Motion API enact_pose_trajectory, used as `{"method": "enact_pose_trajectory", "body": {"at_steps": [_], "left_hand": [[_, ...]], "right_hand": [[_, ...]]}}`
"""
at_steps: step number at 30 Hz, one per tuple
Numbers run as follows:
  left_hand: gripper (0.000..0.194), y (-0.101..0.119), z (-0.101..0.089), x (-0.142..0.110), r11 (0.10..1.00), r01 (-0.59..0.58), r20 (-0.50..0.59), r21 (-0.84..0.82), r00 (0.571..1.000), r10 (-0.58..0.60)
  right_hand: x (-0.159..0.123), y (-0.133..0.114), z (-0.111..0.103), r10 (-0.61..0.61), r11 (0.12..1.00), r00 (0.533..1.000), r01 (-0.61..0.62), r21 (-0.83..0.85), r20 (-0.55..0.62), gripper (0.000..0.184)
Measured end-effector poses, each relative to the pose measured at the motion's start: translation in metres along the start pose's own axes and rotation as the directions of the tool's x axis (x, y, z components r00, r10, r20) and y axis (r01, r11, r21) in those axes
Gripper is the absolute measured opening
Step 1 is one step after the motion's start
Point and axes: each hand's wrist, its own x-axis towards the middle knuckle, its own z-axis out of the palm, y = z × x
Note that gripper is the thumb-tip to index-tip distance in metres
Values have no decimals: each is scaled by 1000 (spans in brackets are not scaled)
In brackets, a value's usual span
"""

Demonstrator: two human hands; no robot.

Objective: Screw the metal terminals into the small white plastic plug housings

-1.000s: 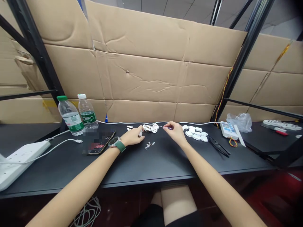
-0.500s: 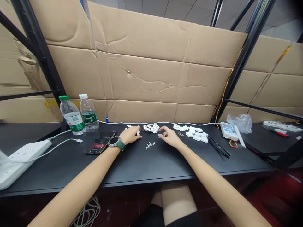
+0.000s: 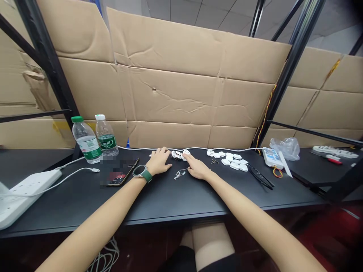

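Presently the right hand [image 3: 198,167] has moved in to the cluster of white plug-like parts [image 3: 177,155] at the back of the tabletop [image 3: 170,204]; its index finger appears to touch the rightmost part, while the curled fingers hold a slim metal shaft [image 3: 184,169]. The left hand [image 3: 159,162] is spread wide, thumb apart from fingers; the white piece seen there half a second ago no longer shows. Work has seemingly shifted from that piece to the cluster. Small loose parts [image 3: 178,175] lie in front, between the hands.
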Motion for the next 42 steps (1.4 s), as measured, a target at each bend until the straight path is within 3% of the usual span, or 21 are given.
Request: {"method": "enact_pose_trajectory", "body": {"at_steps": [9,14,26,32,38,42], "left_hand": [[38,2,6,0,986,-96,-4,-139,995,97],[27,-2,7,1,993,-67,3,-98,998,68],[37,-20,-3,4,999,-34,-25,13,999,34],[29,-9,-1,3,983,-126,-67,-131,991,118],[25,6,-3,2,937,-262,-46,-232,965,258],[43,11,-5,3,892,-273,-59,-361,961,271]], "right_hand": [[-6,-1,-1,41,999,997,-40,19,-62,71],[-7,0,-3,22,999,997,-19,42,-68,67],[-9,0,-2,38,999,997,-37,12,-68,55],[-10,1,-4,73,996,992,-67,60,-103,38],[-9,5,-7,-20,991,982,45,128,-189,46],[-12,-6,-14,-144,971,966,180,160,-213,55]]}}
